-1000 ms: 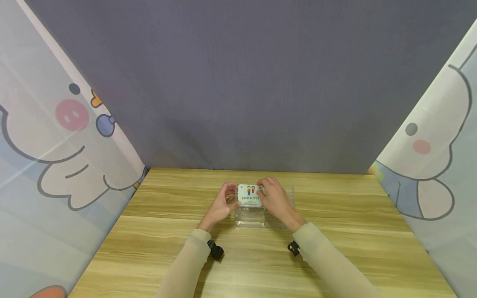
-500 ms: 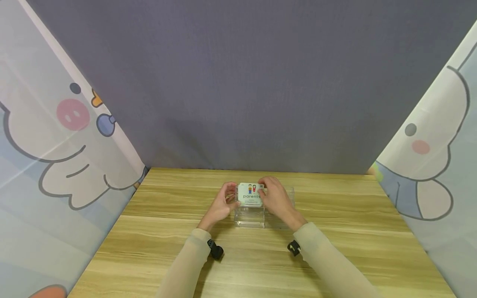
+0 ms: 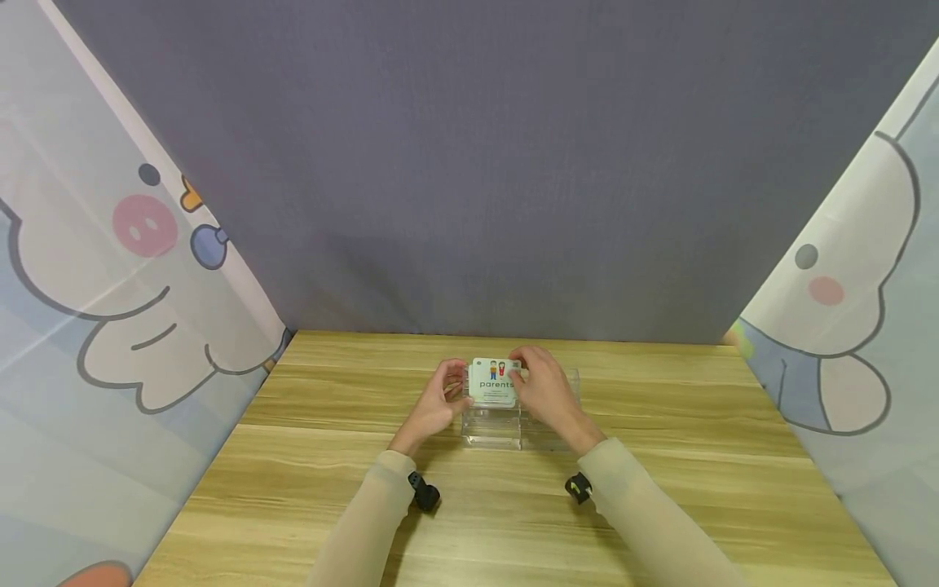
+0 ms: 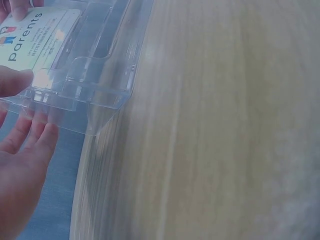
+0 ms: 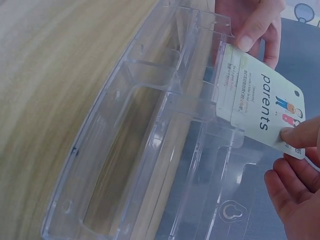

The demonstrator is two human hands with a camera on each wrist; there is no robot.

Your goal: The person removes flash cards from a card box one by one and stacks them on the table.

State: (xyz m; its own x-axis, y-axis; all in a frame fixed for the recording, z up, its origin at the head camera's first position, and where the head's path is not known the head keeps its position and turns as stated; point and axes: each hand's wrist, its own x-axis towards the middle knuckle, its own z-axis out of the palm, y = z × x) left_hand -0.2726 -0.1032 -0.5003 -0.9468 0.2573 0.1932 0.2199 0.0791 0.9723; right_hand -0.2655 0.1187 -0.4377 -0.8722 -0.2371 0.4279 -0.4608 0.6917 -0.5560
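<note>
Card (image 3: 495, 385) raised, right hand (image 3: 544, 391) pinching it; left hand (image 3: 433, 405) grips clear holder (image 3: 491, 441); grey panel (image 3: 469, 163) behind.

Back wall: an upright dark grey-purple panel (image 3: 469, 163), faintly woven in texture, with a slightly darker patch low and left of centre; bluish in both wrist views
Left side: a pale, lightly creased sheet (image 3: 44, 473); on it a large white cartoon animal (image 3: 59, 269) with a pink snout (image 3: 145, 226), and a blue shape (image 3: 209, 247) near the edge
Right side: a second pale sheet (image 3: 910, 391); its white cartoon figure (image 3: 851, 244) has a grey eye (image 3: 806, 256) and a pink cheek (image 3: 826, 290)
Tabletop: yellow-brown wood-grain surface (image 3: 315, 456), streaks running crosswise in the head view; its far edge meets the panel
Light: soft; a pale sheen on the wood towards the near side
</note>
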